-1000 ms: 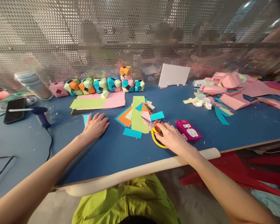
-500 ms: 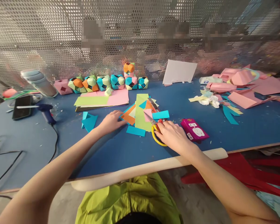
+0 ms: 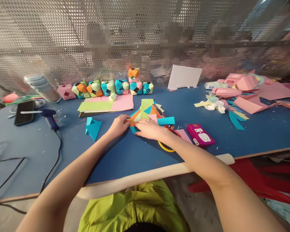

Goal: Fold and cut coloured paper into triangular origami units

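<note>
My left hand [image 3: 120, 125] has its fingertips bent onto an orange and blue folded paper [image 3: 132, 123]. From the other side my right hand [image 3: 148, 128] reaches over the same paper, fingers stretched out and thumb apart. Under and behind its fingers lies a light green sheet [image 3: 147, 103]. Scissors with a yellow handle [image 3: 164, 148] lie beneath my right wrist, partly hidden. Beside them are a blue strip [image 3: 166, 120] and a pink piece of paper [image 3: 184, 136]. A folded blue paper [image 3: 93, 128] rests left of my left hand.
Stacked pink and green sheets [image 3: 96, 105] lie behind, before a row of paper balls [image 3: 122, 87]. A glue gun [image 3: 49, 118] with its cord, a phone [image 3: 24, 112] and a bottle [image 3: 42, 88] stand left. Right are a purple packet [image 3: 200, 135] and pink paper scraps [image 3: 251, 100].
My right hand has let go of the scissors and moved left onto the papers, meeting my left hand. The left fingers have bent in on the orange and blue paper.
</note>
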`<state>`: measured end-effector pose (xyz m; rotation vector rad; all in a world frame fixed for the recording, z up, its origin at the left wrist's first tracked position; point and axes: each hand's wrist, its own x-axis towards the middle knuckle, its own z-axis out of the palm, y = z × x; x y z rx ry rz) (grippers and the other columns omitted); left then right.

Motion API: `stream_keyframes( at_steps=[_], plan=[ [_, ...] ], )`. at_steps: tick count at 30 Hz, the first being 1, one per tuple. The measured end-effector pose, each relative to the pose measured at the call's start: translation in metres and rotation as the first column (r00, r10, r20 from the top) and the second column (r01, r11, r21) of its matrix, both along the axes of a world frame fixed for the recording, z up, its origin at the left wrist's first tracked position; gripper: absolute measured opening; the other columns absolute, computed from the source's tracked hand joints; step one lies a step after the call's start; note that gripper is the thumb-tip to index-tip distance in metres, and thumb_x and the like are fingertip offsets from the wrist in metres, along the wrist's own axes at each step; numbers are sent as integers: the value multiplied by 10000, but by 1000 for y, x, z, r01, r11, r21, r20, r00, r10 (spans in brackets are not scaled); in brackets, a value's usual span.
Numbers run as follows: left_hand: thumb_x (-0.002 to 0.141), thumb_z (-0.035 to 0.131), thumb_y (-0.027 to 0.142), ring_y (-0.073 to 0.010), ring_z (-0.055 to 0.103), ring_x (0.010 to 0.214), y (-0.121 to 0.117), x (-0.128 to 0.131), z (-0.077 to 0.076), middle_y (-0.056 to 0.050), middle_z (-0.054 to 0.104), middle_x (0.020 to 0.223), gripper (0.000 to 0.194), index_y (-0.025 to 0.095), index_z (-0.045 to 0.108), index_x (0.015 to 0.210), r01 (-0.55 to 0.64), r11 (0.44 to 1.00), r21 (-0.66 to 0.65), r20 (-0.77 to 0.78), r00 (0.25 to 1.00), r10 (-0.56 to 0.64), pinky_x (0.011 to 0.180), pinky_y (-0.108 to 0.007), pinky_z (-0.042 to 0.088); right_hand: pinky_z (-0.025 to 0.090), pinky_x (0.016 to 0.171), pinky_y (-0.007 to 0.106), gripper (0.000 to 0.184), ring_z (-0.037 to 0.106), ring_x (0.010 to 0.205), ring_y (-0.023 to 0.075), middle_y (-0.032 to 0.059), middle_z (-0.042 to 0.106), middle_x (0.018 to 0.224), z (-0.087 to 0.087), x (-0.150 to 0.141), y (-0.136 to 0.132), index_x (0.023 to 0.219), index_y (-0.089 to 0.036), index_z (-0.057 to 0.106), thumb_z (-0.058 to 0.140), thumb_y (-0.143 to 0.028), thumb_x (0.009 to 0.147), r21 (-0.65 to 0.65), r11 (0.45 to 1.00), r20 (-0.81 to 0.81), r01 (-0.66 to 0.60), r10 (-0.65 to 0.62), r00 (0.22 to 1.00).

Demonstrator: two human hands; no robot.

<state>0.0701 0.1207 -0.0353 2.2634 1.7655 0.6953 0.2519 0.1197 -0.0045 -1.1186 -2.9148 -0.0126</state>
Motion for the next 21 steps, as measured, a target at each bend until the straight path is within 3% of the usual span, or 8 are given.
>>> stream_keyframes(
  at_steps=[3,6,8,12,14,17,21],
  plan=[
    [828,495,201,-177,661,860,-3,-7,-1,-82,695,1003,263,146,650,1033,0,1000,-5,22,1000,0,782,-284,524,405,815,350,138,628,952,260,125,681,967,-7,8,6,915,-134,681,554,-168,874,0,1000,24,12,-12,1000],
    [810,542,228,-198,644,922,-3,-10,-3,-76,694,1031,216,165,668,974,24,1000,-5,10,1000,-24,853,-314,498,386,833,357,217,621,925,254,123,678,851,-5,21,8,803,-125,692,492,-72,869,-1,998,35,55,-55,998],
    [794,582,265,-232,620,1001,-3,-8,-6,-81,686,1076,203,176,674,951,36,999,-1,-14,999,-36,919,-358,463,378,869,346,203,600,980,246,111,676,885,-3,26,9,812,-138,692,508,-136,897,-6,998,24,62,-62,998],
    [788,614,357,-286,583,1034,-7,-2,-10,-90,664,1136,258,199,670,984,22,1000,10,-66,998,-21,914,-436,436,378,901,319,228,552,1082,235,120,640,1085,-5,20,7,1044,-130,644,562,-301,917,-43,999,-57,17,-20,998],
    [808,598,383,-291,574,1036,-11,1,-9,-85,657,1155,269,211,662,1004,16,1000,15,-89,996,-15,890,-442,437,384,867,310,187,558,1057,228,125,630,1075,-9,15,5,1051,-124,634,513,-198,929,-66,998,-77,-12,7,997],
    [846,561,388,-284,563,1056,-14,2,-8,-80,644,1174,260,215,650,1019,-11,1000,7,-131,991,12,885,-428,436,388,756,295,265,587,934,208,114,636,991,-11,13,3,954,-133,649,410,-34,894,-97,995,-66,-1,-5,998],
    [875,515,347,-283,554,1067,-8,4,-7,-107,634,1144,275,196,630,1074,-87,996,-3,-156,984,85,911,-418,430,366,632,252,240,584,811,166,38,660,875,0,28,3,834,-181,638,484,-5,783,-190,982,-58,-11,0,998]
  ],
)
